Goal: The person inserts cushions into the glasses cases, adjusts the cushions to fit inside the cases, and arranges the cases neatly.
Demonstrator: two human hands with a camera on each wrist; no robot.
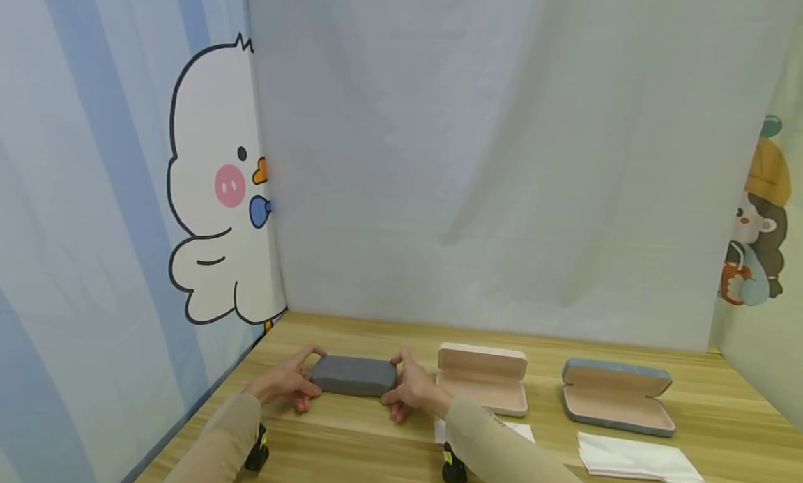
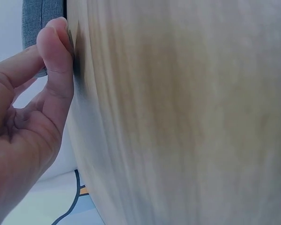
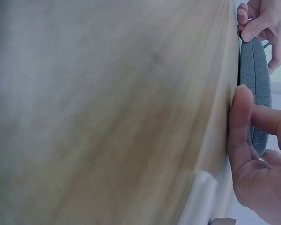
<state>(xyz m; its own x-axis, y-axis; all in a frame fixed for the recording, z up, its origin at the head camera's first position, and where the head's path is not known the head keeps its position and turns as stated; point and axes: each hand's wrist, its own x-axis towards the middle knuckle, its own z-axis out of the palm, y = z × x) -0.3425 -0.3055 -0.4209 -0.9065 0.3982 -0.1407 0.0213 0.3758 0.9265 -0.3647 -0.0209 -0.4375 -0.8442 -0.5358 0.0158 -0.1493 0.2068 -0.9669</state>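
Observation:
A closed grey glasses case (image 1: 354, 376) lies flat on the wooden table, its long side facing me. My left hand (image 1: 288, 380) holds its left end, the thumb at the front and a finger reaching round the back. At the opposite end my right hand (image 1: 415, 385) grips in the same manner. In the right wrist view both hands show at the ends of the grey fabric case (image 3: 254, 70), with a seam running along its side. The left wrist view shows only one end of the case (image 2: 32, 28) behind the fingers.
Right of the hands stands an open glasses case with a pink lining (image 1: 483, 378). Farther right is an open blue-grey case (image 1: 617, 406). White folded cloths (image 1: 636, 458) lie in front of them, one partly under my right sleeve. Curtains (image 1: 502, 155) border the table.

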